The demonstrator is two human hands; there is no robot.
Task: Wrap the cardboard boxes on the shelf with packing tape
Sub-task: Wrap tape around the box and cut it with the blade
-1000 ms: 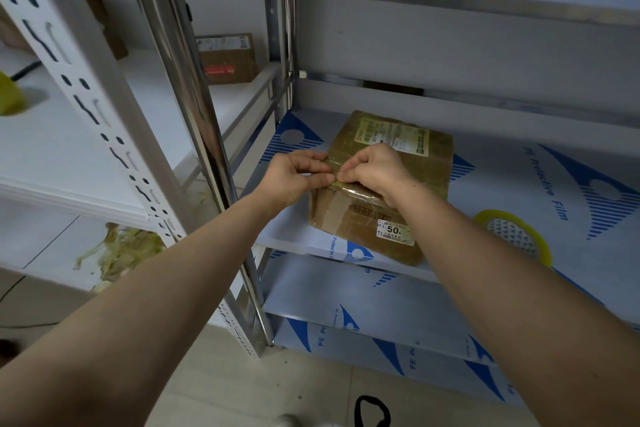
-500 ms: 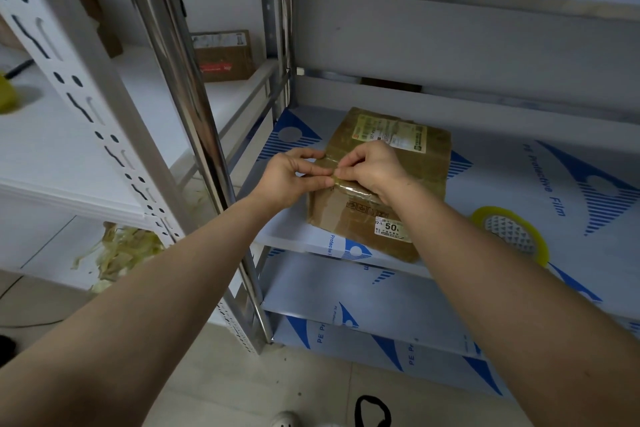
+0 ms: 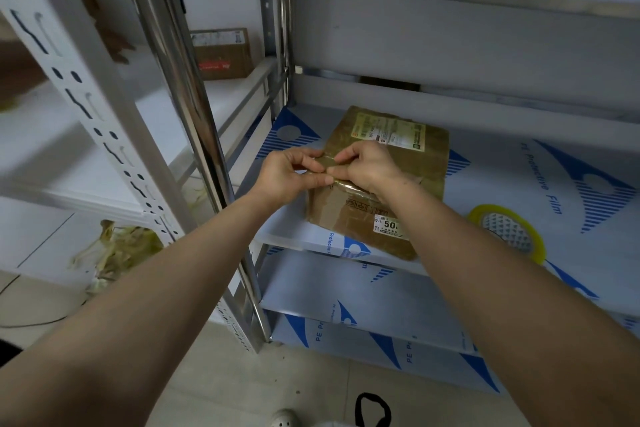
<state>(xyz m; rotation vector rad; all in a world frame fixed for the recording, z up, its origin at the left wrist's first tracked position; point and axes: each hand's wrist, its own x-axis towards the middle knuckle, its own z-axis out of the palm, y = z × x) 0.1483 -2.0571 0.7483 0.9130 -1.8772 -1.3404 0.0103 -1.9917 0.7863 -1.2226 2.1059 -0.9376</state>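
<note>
Film-covered shelf holds the cardboard box. Your left hand and right hand both pinch a tape strip at the box's near top edge. Expect stiff, light cardboard and slick, clingy tape, so steady the box by its 2 near corners. A tape roll lies right of the box.

A steel rack stands on a pale tiled floor, its shelves covered in film with blue print. A white rack with perforated posts stands just to its left. A pale wall lies behind, in soft, even light.
</note>
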